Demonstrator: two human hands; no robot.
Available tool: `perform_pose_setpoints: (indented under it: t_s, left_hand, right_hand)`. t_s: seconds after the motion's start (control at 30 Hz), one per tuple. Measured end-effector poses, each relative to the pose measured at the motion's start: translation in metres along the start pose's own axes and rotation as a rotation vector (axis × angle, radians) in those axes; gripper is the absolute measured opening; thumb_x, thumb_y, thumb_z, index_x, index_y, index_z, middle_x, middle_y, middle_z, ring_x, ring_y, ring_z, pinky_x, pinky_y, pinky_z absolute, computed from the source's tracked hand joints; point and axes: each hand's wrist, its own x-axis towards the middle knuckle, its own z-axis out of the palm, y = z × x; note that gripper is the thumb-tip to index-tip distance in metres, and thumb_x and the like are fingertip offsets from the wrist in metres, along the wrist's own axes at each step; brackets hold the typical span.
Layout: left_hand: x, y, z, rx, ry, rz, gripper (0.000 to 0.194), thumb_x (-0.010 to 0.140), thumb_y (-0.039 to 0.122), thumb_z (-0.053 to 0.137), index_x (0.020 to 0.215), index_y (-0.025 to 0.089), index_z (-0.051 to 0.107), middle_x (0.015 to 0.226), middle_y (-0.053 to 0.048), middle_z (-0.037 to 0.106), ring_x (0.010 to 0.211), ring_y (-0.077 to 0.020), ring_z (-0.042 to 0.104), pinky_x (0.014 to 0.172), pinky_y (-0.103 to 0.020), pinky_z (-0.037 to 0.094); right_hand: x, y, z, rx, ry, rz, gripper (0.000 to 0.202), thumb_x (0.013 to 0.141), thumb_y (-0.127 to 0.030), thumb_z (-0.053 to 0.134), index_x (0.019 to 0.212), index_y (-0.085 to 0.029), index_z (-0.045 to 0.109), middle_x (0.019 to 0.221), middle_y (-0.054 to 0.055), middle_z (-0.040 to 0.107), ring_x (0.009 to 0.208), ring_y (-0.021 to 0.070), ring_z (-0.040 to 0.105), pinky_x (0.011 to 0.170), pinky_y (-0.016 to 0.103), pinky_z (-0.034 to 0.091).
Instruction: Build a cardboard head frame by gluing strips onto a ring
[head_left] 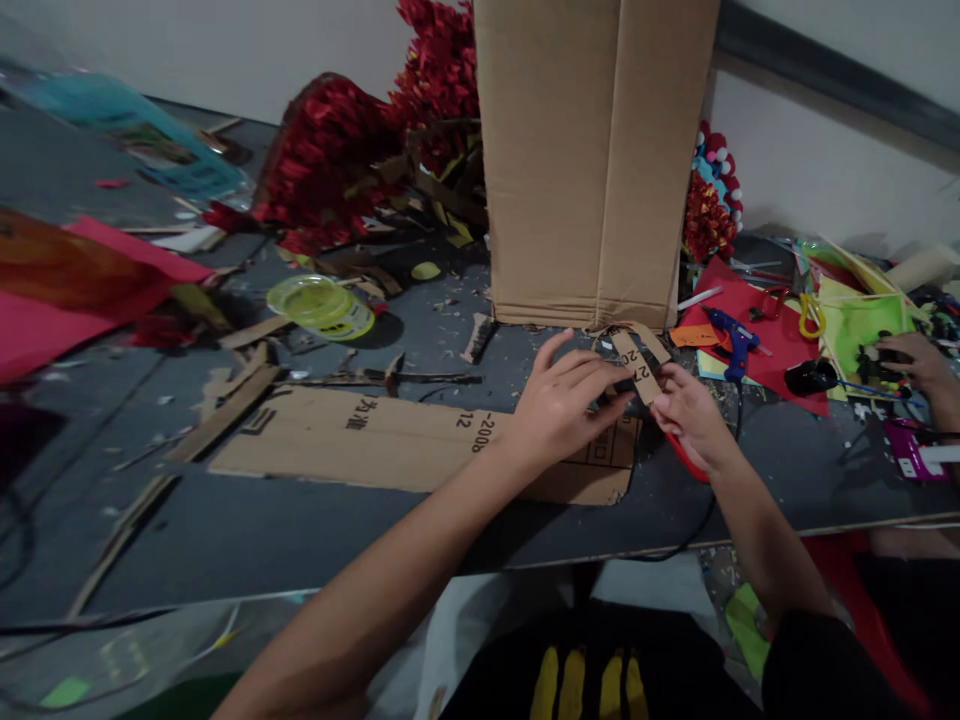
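Observation:
A small cardboard strip (636,366) with printed digits is pinched at its lower end by my right hand (684,415). My left hand (570,405) is beside it on the left, thumb and fingers curved apart near the strip, with nothing visible between them. Below my left hand lies a long flat cardboard piece (390,440) with printed characters. Something red, partly hidden, shows beneath my right hand. Behind both hands stands a tall cardboard panel (592,160) with a vertical crease.
A blue glue gun (735,343) rests on red paper at the right, near yellow-handled scissors (811,316). A yellow tub (322,308) and red crumpled-paper decorations (322,165) stand on the left. Another person's hand (919,362) is at the far right.

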Motion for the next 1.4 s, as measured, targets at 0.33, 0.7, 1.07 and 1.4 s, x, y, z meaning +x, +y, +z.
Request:
perform_pose_setpoints:
  t_s: [0.33, 0.7, 1.07, 1.4]
  left_hand:
    - [-0.001, 0.000, 0.000, 0.011, -0.008, 0.005, 0.014, 0.084, 0.023, 0.060, 0.097, 0.021, 0.064, 0.085, 0.000, 0.074, 0.082, -0.0154, 0.067, 0.103, -0.041, 0.037]
    - [-0.002, 0.001, -0.003, 0.033, 0.013, -0.014, 0.019, 0.083, 0.025, 0.061, 0.102, 0.025, 0.065, 0.084, 0.001, 0.073, 0.081, -0.0154, 0.067, 0.107, -0.044, 0.032]
    - [0.004, 0.004, -0.009, -0.326, -0.014, -0.442, 0.017, 0.083, 0.029, 0.054, 0.094, 0.019, 0.063, 0.092, -0.004, 0.072, 0.089, -0.0185, 0.065, 0.092, -0.039, 0.045]
    - [0.013, -0.018, -0.003, -1.103, 0.014, -1.173, 0.036, 0.076, 0.047, 0.059, 0.093, 0.016, 0.057, 0.090, -0.005, 0.065, 0.066, -0.0119, 0.061, 0.059, -0.026, 0.051]
  right_hand:
    - [-0.001, 0.003, -0.002, -0.126, -0.019, -0.152, 0.044, 0.061, -0.039, 0.077, 0.094, -0.023, 0.054, 0.078, -0.003, 0.054, 0.068, 0.0092, 0.050, 0.062, 0.022, 0.043]
    - [-0.003, 0.005, -0.005, -0.224, -0.063, -0.270, 0.035, 0.067, -0.037, 0.077, 0.090, -0.024, 0.054, 0.079, -0.004, 0.052, 0.070, 0.0095, 0.048, 0.062, 0.021, 0.042]
    - [-0.006, 0.006, -0.003, -0.327, 0.033, -0.313, 0.039, 0.066, -0.038, 0.075, 0.093, -0.025, 0.049, 0.084, -0.002, 0.050, 0.071, 0.0098, 0.049, 0.057, 0.021, 0.042]
    - [-0.013, 0.005, 0.002, -0.996, -0.018, -0.589, 0.024, 0.077, -0.027, 0.063, 0.098, -0.021, 0.054, 0.095, 0.005, 0.054, 0.072, 0.0128, 0.054, 0.061, 0.026, 0.049]
